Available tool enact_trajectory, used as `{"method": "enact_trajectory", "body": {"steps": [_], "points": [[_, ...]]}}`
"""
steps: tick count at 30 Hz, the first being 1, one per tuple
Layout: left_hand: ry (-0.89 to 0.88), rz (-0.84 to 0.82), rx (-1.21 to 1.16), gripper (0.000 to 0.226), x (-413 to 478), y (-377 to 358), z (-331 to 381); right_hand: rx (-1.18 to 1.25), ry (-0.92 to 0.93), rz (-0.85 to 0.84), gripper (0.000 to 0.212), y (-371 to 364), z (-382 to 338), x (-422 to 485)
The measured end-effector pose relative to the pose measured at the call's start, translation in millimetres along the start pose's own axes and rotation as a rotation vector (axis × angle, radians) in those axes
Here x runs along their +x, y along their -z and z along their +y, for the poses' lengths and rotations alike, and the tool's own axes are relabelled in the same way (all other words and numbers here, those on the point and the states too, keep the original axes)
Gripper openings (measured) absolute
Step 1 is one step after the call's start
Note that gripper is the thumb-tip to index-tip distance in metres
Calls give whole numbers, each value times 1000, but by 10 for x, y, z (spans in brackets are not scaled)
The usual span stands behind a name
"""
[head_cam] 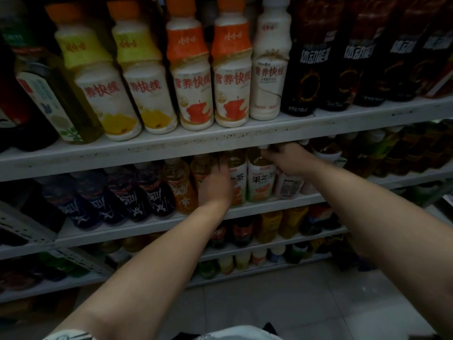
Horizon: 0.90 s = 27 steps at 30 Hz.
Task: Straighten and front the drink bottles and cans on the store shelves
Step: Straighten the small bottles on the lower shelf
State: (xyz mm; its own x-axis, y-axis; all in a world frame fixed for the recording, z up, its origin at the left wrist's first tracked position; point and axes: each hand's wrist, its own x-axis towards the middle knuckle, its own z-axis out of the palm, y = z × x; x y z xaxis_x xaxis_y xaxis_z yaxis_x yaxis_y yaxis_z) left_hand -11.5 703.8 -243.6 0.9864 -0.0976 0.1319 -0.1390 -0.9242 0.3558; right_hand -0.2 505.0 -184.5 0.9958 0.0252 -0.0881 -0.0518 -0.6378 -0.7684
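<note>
Head view: Both of a person's bare arms reach into the second shelf (257, 208), where upright tea bottles stand in a row. The right hand (286, 161) is the higher of the two, its fingers (266, 152) curled at the neck of the fruit-tea bottle (261, 179), which stands directly beneath them with its label facing out. The left hand (215, 184) lies lower and to the left, its back to the camera, against the neighbouring tea bottle (239, 173). That bottle's label is half covered, and whether the hand clasps it or merely presses on it cannot be told. Both bottles stand with their long axes vertical, so any turn would likely be about that axis. The bottle caps are lost under the upper shelf (196, 143), and the dim, blurred light hides the rows behind.
</note>
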Motion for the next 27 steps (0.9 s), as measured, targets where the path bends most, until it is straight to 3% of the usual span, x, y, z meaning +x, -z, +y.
{"method": "enact_trajectory", "body": {"steps": [6, 9, 11, 13, 16, 20, 24, 27], "points": [[15, -17, -79, 74, -50, -46, -65, -26, 8, 49, 36, -59, 56, -38], [8, -8, -137, 72, -132, -42, -84, -120, 137, 414, 25, -37, 238, -313], [-70, 106, -222, 65, -247, -36, -69, -227, 158, 661, 26, 57, 426, -462], [-246, 284, -285, 55, -378, -66, 34, -254, 75, 728, 28, 180, 562, -467], [-377, 271, -309, 45, -467, -253, 368, -313, 14, 643, 38, 249, 604, -290], [-191, 98, -392, 54, -445, -642, 967, -447, 40, 514, 56, 288, 543, -88], [-18, 72, -550, 66, -431, -871, 1380, -372, 93, 435, 44, 440, 586, -26], [81, 71, -600, 69, -417, -912, 1555, -244, 121, 257, 40, 532, 637, -17]]}}
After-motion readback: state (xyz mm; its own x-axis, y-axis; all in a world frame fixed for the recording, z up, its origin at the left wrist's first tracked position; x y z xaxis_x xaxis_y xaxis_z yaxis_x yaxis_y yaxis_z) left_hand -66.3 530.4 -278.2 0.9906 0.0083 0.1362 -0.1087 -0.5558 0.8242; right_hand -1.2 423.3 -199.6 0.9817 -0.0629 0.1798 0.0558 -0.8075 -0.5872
